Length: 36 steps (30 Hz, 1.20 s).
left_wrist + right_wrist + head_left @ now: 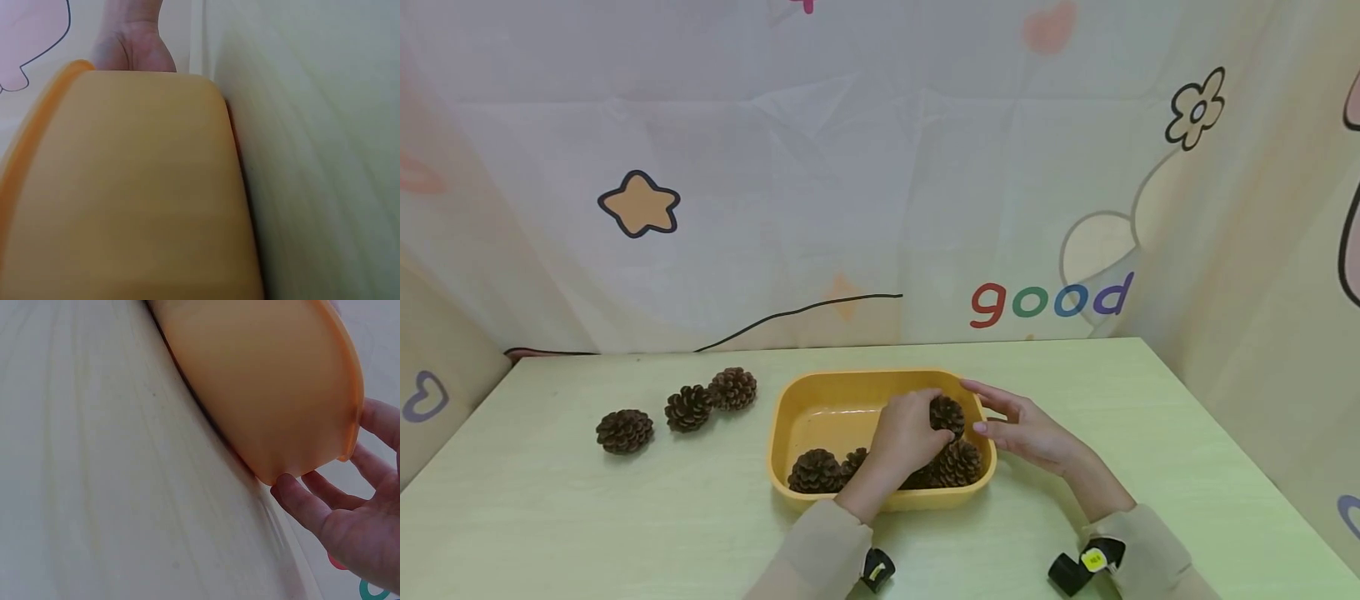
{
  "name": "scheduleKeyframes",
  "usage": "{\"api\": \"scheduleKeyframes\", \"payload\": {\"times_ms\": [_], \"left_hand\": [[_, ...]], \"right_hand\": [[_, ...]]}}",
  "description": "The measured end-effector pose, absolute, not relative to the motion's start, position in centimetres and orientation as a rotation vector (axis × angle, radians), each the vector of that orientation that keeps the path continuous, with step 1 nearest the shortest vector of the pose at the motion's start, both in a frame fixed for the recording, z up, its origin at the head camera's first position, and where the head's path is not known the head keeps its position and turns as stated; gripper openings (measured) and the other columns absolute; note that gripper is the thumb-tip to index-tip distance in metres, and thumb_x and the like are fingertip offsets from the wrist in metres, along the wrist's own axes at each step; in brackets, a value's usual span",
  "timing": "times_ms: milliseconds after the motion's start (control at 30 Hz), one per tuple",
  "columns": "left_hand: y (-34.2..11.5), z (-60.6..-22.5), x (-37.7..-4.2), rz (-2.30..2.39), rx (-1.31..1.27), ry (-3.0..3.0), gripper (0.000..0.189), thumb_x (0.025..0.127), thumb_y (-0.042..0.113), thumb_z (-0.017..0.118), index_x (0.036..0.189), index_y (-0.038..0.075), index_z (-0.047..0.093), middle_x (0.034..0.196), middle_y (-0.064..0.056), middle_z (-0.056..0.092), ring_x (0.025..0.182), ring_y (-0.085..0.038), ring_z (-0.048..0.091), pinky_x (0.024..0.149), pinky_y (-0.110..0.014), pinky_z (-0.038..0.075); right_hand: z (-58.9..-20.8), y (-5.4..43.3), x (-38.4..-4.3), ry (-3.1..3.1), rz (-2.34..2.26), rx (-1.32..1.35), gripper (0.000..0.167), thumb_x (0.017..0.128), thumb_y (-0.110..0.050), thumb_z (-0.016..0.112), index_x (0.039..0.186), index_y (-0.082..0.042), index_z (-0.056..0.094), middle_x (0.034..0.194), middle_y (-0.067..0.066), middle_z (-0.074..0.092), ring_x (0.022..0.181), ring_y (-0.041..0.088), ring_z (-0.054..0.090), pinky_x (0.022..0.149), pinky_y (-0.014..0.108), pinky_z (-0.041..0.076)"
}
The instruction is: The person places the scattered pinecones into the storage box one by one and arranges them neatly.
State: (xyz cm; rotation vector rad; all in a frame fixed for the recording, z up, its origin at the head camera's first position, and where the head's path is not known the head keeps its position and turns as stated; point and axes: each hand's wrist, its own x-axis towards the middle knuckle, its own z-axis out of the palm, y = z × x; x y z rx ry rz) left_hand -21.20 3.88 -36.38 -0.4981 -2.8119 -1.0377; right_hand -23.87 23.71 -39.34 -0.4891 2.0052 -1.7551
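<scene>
My left hand (910, 429) reaches over the yellow plastic basin (820, 379) and grips a dark brown pine cone (947, 416) inside its right part. Below it, another pine cone (959, 463) lies against the near right corner. One more pine cone (815, 472) sits at the near left, with others partly hidden by my left hand and forearm. At the basin's right end, my right hand (1030, 429) touches the rim and outer wall with spread, relaxed fingers, also visible in the right wrist view. In the left wrist view, the basin's outer wall (137, 187) hides my left fingers.
On the pale green tabletop (700, 517), left of the basin, lie a single pine cone (625, 432) and two close together, a smaller one (688, 408) and a rounder one (733, 389). A printed cloth (715, 250) hangs behind the table.
</scene>
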Motion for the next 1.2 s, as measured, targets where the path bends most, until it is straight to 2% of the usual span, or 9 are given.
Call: {"api": "scheduleKeyframes", "payload": {"times_ms": [267,533,833,1200], "left_hand": [[3.9,-36.8,-21.4,-1.036,-0.475,-2.863,0.048,0.075,0.012,0.075,0.118,-0.002,0.059,0.111,-0.014,0.063,0.101,-0.029,0.059,0.083,-0.038,0.052],[4.0,-36.9,-21.5,-1.055,-0.461,-2.898,0.050,0.076,0.012,0.074,0.120,-0.004,0.056,0.115,-0.016,0.061,0.105,-0.031,0.057,0.086,-0.040,0.050],[3.1,-36.8,-21.2,-1.103,-0.482,-2.908,0.051,0.078,0.015,0.072,0.122,-0.003,0.055,0.120,-0.014,0.059,0.110,-0.030,0.055,0.090,-0.041,0.048],[3.0,-36.6,-21.2,-1.082,-0.528,-2.940,0.041,0.077,0.010,0.072,0.115,-0.002,0.062,0.113,-0.013,0.062,0.104,-0.028,0.058,0.084,-0.040,0.051]], "right_hand": [[-39.3,23.7,-23.8,2.001,-1.763,-0.485,0.064,0.090,-0.013,0.058,0.144,-0.008,0.025,0.146,0.022,0.017,0.124,0.032,0.038,0.093,0.033,0.045],[-39.2,23.7,-23.8,1.995,-1.772,-0.470,0.065,0.089,-0.013,0.058,0.144,-0.008,0.024,0.147,0.022,0.015,0.127,0.038,0.033,0.094,0.035,0.044],[-39.4,23.6,-23.9,1.995,-1.764,-0.492,0.065,0.089,-0.014,0.058,0.144,-0.008,0.024,0.147,0.024,0.014,0.126,0.038,0.034,0.094,0.036,0.045],[-39.4,23.7,-23.9,2.023,-1.751,-0.486,0.064,0.090,-0.014,0.058,0.144,-0.007,0.024,0.147,0.022,0.015,0.128,0.042,0.030,0.095,0.038,0.043]]}}
